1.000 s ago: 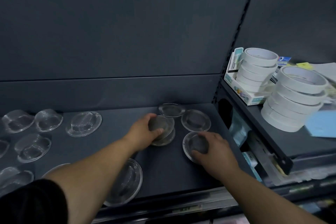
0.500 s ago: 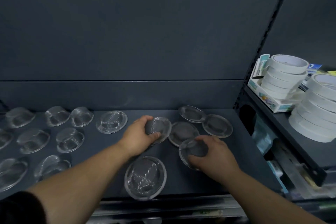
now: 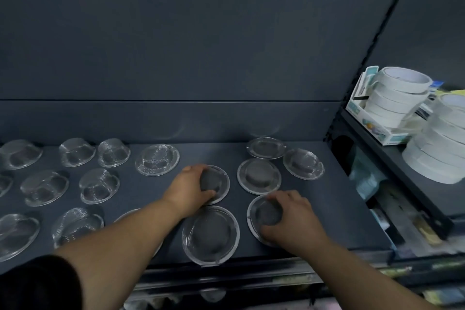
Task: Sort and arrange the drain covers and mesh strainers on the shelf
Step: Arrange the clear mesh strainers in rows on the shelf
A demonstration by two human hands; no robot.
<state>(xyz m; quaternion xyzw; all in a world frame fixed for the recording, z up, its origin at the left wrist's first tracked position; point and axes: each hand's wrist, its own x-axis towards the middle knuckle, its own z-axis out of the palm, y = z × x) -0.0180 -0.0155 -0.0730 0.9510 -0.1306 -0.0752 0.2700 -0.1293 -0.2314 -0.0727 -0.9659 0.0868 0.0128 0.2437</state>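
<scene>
- Lowered since half a second ago: flat strainer [image 3: 219, 181] in left grip [image 3: 187, 190], then tipped up off the surface, now lying on the shelf [image 3: 141, 191] just left of the flat-rimmed pieces; right grip [image 3: 292, 221] and its piece hardly shifted.
- Shelf: dark, carrying every strainer in a single layer, seemingly split by kind, domed to the left and flat-rimmed to the right, which would keep the sort easy to read.
- Neighbouring shelf [image 3: 402, 171] at right, set higher: carton [image 3: 370, 123] holding one upright stack of white tape rolls [image 3: 400, 93]; second stack [image 3: 442, 148] standing loose beside it, outside the carton.
- Domed strainers [image 3: 157, 159] across the left half: laid in rough rows, mostly apart from one another, nothing visible inside any of them.
- Flat-rimmed group [image 3: 258, 175] at rear right: three pieces close together; rims touching or only near, cannot tell which.
- Large strainer [image 3: 210, 234] at the front edge, between the two forearms, untouched; probably waiting for a place.
- Left grip: clenched round the dark mesh centre of flat strainer, thumb on the near side, fingers on the far side; likely held so in order to slide it into line with the group.
- Right grip: curled over the mesh cup of front-right strainer [image 3: 260, 214], which rests on the shelf near the front edge; likely for the same squaring-up.
</scene>
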